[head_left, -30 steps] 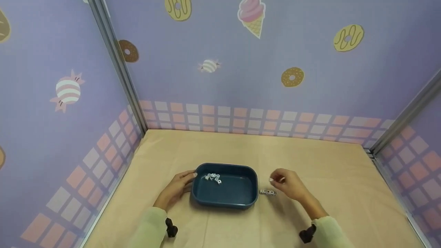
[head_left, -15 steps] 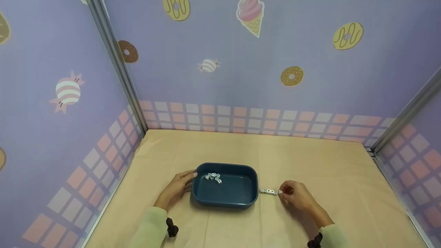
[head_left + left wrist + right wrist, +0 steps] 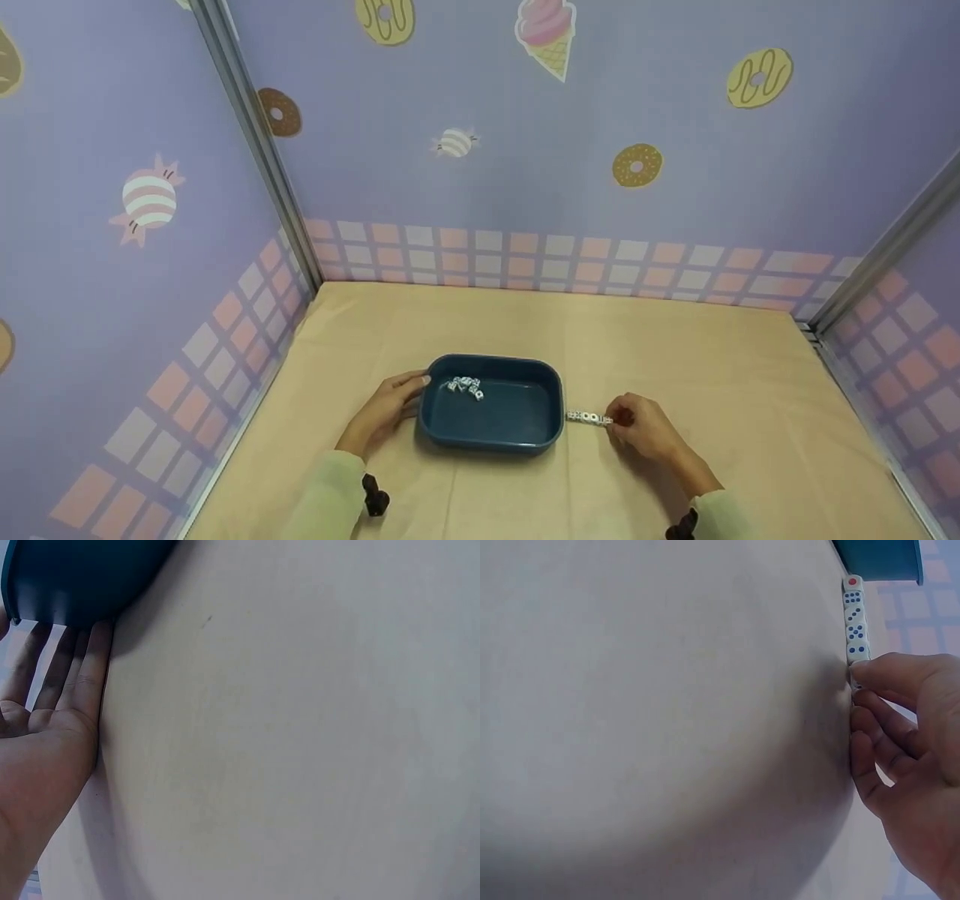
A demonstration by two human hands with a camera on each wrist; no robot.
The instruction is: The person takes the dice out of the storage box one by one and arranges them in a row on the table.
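A dark blue rectangular tray point(image 3: 491, 442) sits on the table, with several white dice point(image 3: 465, 385) bunched in its far left part. My left hand point(image 3: 381, 412) holds the tray's left side, thumb at the rim; in the left wrist view its fingers point(image 3: 88, 675) reach the outer wall, their tips hidden. Off the tray's right side runs a straight row of dice point(image 3: 589, 418), red and blue pips showing in the right wrist view. At the row's right end my right hand point(image 3: 646, 429) pinches a die point(image 3: 857, 673) between thumb and fingers, mostly covered by the thumb.
A beige cloth covers the table point(image 3: 675, 345). Purple patterned walls point(image 3: 495, 187) stand at the back and both sides, with metal posts point(image 3: 262, 150) at the corners.
My right hand has come down and to the right with a die, then slid it slightly left against the end of the row. My left hand and the tray stay in place.
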